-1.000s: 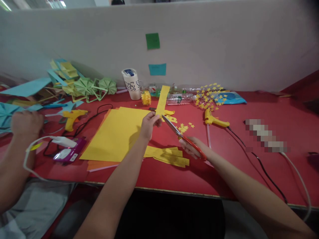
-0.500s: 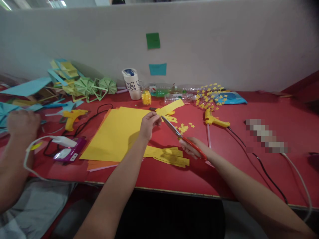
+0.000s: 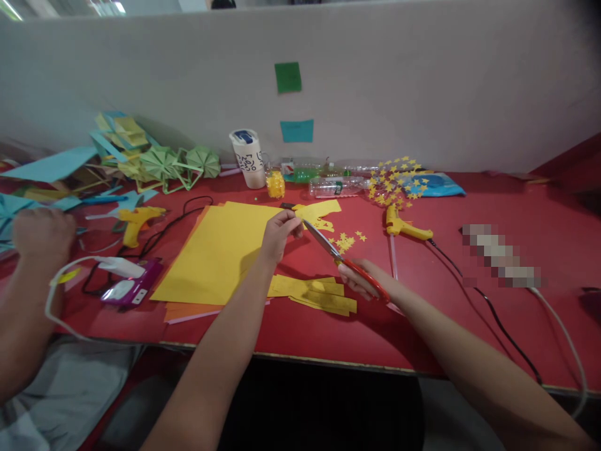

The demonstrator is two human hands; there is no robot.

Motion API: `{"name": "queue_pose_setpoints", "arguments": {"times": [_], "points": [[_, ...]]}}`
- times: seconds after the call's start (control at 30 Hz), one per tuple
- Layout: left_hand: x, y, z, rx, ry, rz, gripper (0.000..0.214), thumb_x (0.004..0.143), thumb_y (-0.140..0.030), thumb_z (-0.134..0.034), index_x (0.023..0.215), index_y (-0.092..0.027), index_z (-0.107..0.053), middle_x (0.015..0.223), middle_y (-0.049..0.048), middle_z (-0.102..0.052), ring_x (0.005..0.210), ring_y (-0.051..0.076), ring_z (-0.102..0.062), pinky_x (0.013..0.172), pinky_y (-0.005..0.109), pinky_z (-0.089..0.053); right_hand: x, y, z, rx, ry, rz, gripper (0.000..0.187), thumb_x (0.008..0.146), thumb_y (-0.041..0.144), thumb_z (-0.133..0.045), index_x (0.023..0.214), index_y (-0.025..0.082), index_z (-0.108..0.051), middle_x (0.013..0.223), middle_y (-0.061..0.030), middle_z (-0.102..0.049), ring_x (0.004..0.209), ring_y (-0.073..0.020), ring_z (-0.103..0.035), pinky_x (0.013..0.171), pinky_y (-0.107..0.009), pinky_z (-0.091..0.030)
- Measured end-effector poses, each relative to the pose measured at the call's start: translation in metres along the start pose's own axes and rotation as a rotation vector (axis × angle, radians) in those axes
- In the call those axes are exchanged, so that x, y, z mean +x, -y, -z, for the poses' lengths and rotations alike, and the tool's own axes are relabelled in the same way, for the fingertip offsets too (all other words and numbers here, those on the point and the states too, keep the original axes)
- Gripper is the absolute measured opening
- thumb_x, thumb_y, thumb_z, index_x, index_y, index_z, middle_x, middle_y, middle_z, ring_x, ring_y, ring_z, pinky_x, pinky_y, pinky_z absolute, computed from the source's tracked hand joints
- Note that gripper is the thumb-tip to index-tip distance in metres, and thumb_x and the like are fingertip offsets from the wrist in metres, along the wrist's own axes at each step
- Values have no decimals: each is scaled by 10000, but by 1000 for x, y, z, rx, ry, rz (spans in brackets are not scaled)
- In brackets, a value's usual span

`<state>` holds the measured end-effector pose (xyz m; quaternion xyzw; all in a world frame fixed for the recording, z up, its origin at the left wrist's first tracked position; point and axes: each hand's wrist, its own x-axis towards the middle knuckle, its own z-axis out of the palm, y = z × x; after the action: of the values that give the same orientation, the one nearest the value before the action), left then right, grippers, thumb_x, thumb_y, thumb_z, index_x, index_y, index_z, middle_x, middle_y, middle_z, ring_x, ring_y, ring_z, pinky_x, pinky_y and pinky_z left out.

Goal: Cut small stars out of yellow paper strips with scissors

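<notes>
My left hand is closed in a pinch on a yellow paper strip, which sticks out to the right beyond the fingertips. In my right hand are red-handled scissors, their tip touching or very close to the left fingertips. The blades look nearly together. Below the strip, small yellow paper stars lie in a loose heap on the red table beside some cut yellow scraps. Several more yellow strips are fanned out nearer the front edge. Yellow sheets lie stacked over orange ones under my left forearm.
A yellow glue gun with a cord lies at right; another glue gun is at left. Plastic bottles, a white tumbler and star-covered clear item stand along the wall. A co-worker's hand rests at far left.
The free end of the yellow strip has dipped lower and swung slightly left. Both hands and the scissors stay almost in place.
</notes>
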<state>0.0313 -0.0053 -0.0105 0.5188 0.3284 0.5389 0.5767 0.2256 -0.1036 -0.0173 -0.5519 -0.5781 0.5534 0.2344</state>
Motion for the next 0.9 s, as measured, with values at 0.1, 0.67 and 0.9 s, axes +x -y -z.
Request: {"name": "queue_pose_setpoints", "arguments": {"times": [0.1,0.67,0.9], "points": [[0,0,0,12,-2,-2,145,663,-244,-612,588,-173,-510,503,-37,-533,458,62,-469,497,208,-409,1,-3,1,-2,-2,-3,492,711,662,-538,636,184,-454,417,87,-357,286,-36,-307,285,-183,-273],[0,-2,1,20,4,-10,150,657,-232,-611,586,-169,-495,499,-35,-532,452,61,-470,491,208,-402,-3,1,0,-51,-16,17,496,731,648,-523,571,204,-372,417,82,-331,282,-41,-311,274,-187,-262],[0,-1,1,18,4,-2,133,649,-223,-605,586,-169,-501,490,-34,-537,444,62,-467,481,209,-390,-1,-3,2,-28,0,18,492,740,659,-514,614,196,-404,447,82,-340,297,-36,-310,273,-181,-267]]}}
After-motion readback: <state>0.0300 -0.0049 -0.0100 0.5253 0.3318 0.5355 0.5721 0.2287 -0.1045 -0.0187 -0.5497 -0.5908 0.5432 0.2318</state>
